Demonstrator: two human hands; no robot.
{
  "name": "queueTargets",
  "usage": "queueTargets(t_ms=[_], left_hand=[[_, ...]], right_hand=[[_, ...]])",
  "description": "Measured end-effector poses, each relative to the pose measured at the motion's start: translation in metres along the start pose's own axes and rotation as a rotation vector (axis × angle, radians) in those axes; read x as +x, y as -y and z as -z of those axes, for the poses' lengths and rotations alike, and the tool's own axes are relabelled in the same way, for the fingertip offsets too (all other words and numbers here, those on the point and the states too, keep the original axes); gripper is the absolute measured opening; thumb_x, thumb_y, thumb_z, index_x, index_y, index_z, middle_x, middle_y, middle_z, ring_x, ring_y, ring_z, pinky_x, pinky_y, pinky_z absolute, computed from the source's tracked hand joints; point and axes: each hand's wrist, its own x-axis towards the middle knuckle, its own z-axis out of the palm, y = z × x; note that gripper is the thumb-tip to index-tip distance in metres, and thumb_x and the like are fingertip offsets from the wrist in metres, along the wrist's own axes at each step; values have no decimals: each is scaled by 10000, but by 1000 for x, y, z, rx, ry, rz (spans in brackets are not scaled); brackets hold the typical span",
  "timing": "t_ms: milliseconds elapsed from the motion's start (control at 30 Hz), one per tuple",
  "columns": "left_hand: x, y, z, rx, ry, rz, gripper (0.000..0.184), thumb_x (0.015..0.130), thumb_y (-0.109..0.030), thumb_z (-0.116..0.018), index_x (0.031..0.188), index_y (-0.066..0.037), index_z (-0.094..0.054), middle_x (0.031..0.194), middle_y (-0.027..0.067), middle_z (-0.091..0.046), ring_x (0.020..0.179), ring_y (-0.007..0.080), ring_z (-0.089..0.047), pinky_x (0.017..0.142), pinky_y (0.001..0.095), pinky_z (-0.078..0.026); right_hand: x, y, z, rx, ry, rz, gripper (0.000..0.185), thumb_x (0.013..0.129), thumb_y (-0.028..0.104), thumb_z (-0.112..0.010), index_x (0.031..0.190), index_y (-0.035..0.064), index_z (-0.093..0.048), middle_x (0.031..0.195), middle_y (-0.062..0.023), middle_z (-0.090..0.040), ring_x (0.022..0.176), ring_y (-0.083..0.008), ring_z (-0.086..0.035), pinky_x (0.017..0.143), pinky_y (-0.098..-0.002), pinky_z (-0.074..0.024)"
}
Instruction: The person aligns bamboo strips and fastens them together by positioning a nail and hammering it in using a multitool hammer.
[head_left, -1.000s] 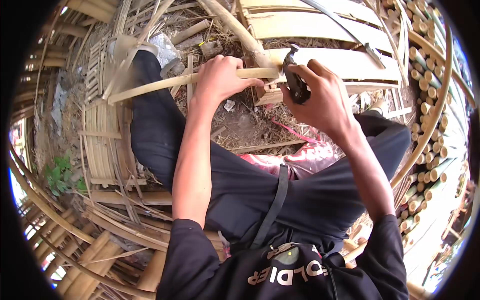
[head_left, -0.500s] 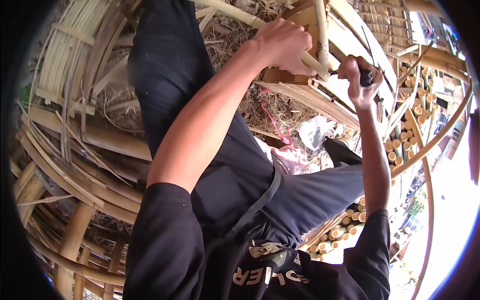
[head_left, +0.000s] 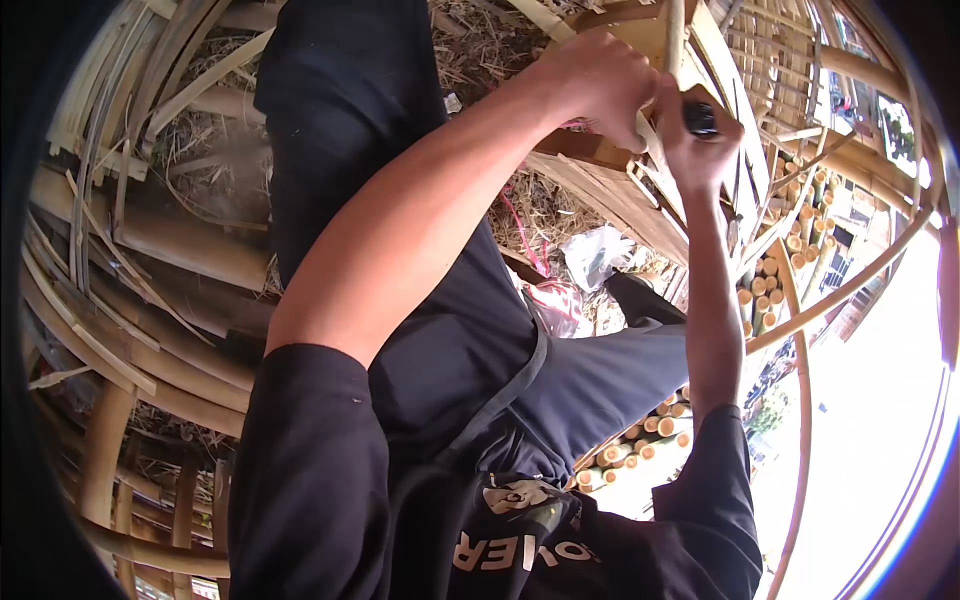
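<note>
My left hand (head_left: 600, 85) is closed around a bamboo strip (head_left: 541, 17), whose near end shows just below the fingers. Close against it on the right, my right hand (head_left: 704, 145) grips a tool with a black handle (head_left: 701, 119). The tool's working end is hidden by the hands. Both hands are over a wooden block (head_left: 610, 190) with a split, layered edge. An upright bamboo stick (head_left: 675, 40) rises just behind the fingers.
Bent bamboo poles and strips (head_left: 110, 340) crowd the left side. Cut bamboo pieces (head_left: 640, 450) are stacked at the right. A clear plastic bag (head_left: 596, 255) and a pink string (head_left: 522, 230) lie on shavings between my legs. A long bamboo pole (head_left: 850, 285) crosses the right.
My right hand has come left with the black-handled tool, from a gap away to right beside my left hand. The whole view has shifted slightly.
</note>
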Motion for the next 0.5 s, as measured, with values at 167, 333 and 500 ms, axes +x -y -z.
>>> queueTargets(t_ms=[167,333,500], left_hand=[[6,-4,4,90,26,1,343,647,-402,-720,600,-62,-700,598,133,-665,604,323,-686,585,413,-549],[5,-7,11,60,79,33,296,631,-338,-709,589,-45,-697,623,143,-675,617,329,-691,577,425,-545],[5,-8,8,91,57,-1,317,685,-367,-708,651,-52,-730,622,130,-680,633,299,-708,580,426,-554]], right_hand=[[4,-18,14,217,-122,-249,316,848,177,-747,592,50,-612,505,46,-524,477,-32,-435,462,-235,-268],[11,-34,25,289,-137,-287,118,830,81,-668,722,36,-685,576,26,-553,460,-59,-454,426,-267,-332],[6,-46,29,381,-199,-240,167,875,89,-649,714,47,-660,578,0,-598,443,-72,-525,403,-257,-386]])
